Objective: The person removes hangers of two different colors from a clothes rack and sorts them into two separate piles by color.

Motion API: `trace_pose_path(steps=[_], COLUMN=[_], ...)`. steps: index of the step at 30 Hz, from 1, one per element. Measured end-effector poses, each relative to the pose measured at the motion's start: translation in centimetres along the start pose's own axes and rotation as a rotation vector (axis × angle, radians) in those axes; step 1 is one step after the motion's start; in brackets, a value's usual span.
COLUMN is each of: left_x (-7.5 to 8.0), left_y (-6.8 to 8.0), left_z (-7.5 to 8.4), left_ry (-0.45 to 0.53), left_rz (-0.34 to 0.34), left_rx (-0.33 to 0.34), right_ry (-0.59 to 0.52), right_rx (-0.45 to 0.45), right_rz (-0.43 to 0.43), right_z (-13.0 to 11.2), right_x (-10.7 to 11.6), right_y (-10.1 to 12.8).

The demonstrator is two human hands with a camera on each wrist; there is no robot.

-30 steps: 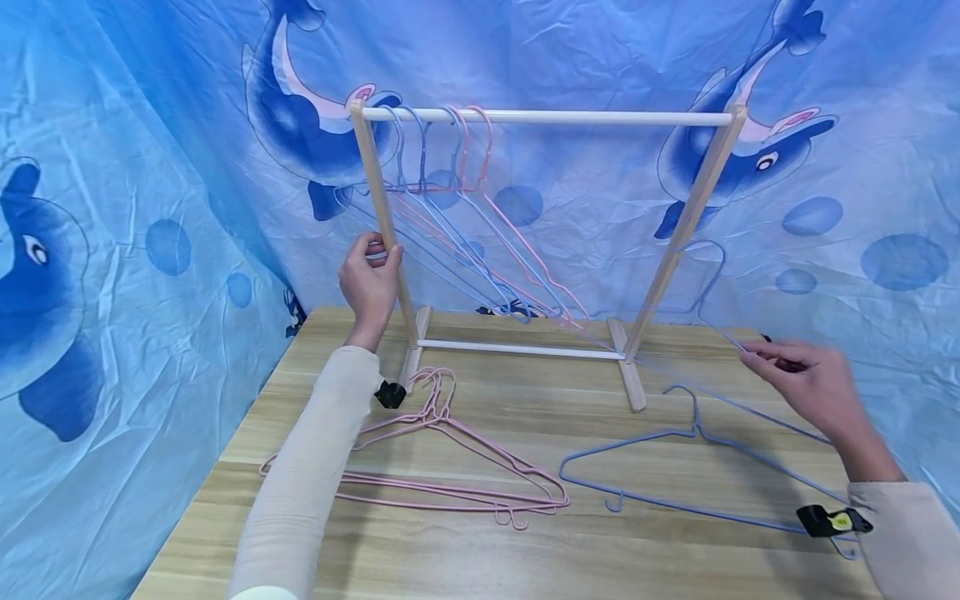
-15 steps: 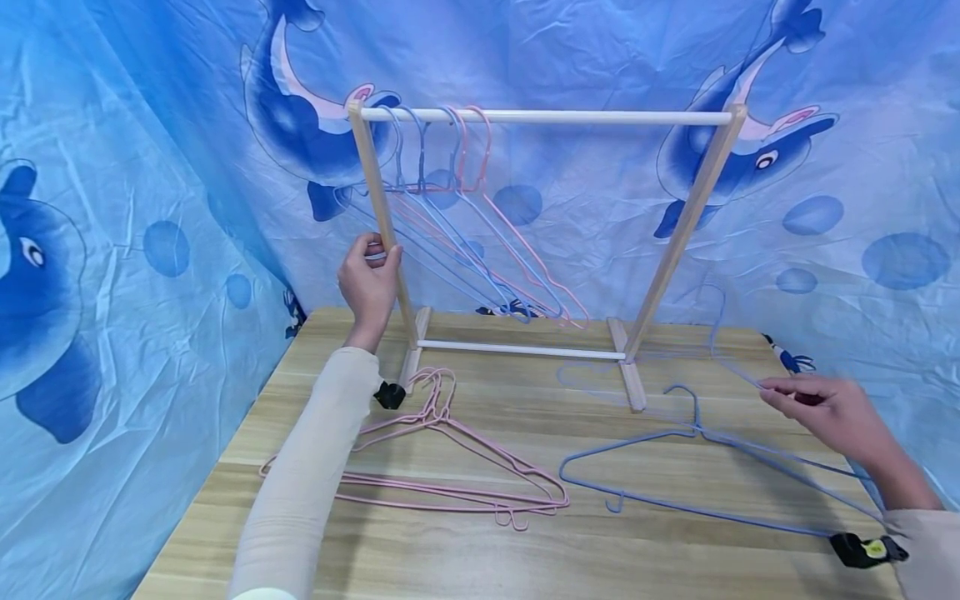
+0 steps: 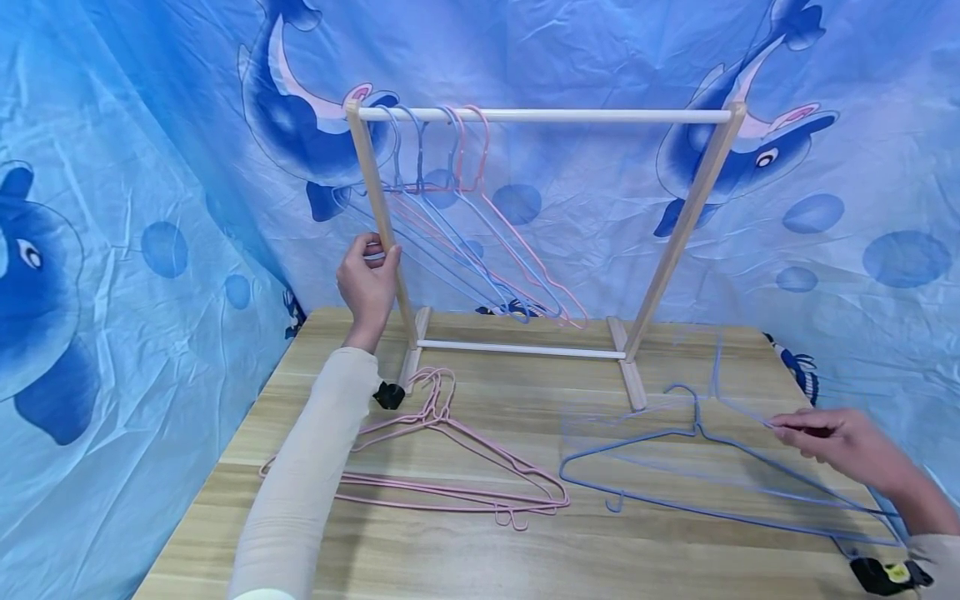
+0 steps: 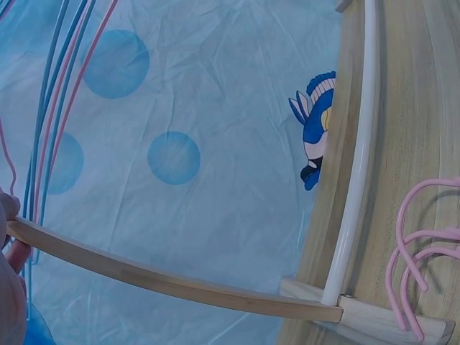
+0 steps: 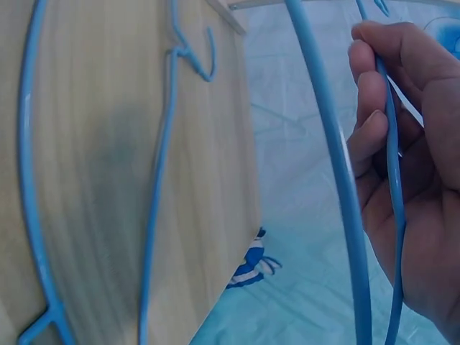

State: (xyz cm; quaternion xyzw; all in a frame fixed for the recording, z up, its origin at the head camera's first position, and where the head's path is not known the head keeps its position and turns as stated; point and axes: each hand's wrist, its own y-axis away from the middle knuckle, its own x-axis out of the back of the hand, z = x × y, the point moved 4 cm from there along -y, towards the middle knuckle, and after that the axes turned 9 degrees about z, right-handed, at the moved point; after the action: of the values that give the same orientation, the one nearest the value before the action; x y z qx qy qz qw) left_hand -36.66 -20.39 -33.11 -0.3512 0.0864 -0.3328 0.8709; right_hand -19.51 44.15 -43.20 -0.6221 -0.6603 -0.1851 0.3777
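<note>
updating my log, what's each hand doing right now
Left hand: closed, gripping a wooden post.
Right hand: closed, pinching a blue hanger.

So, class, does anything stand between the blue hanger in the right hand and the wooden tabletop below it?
Yes, partly: another blue hanger lies on the wooden tabletop, and the held hanger, in the right hand, overlaps its outline in the head view. Nothing else visible is in the way.

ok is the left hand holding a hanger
No, the left hand grips a wooden post.
</note>
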Motion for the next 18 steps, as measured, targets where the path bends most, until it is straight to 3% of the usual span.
trace_pose_path(steps=[7,18], left_x=[-0.1,0.0], left_y=[0.0,0.0], left_z=[0.0,0.1], left_ry=[-0.003,-0.001], left_rz=[0.000,0.000], left_rx=[0.008,0.006], right_ry=[-0.027,-0.084], right_rx=[-0.009,-0.011], right_rz=[-0.091,-0.074], right_z=[1.8,3.9], right_x=[-0.8,-2.1], right_y=[0.9,1.7])
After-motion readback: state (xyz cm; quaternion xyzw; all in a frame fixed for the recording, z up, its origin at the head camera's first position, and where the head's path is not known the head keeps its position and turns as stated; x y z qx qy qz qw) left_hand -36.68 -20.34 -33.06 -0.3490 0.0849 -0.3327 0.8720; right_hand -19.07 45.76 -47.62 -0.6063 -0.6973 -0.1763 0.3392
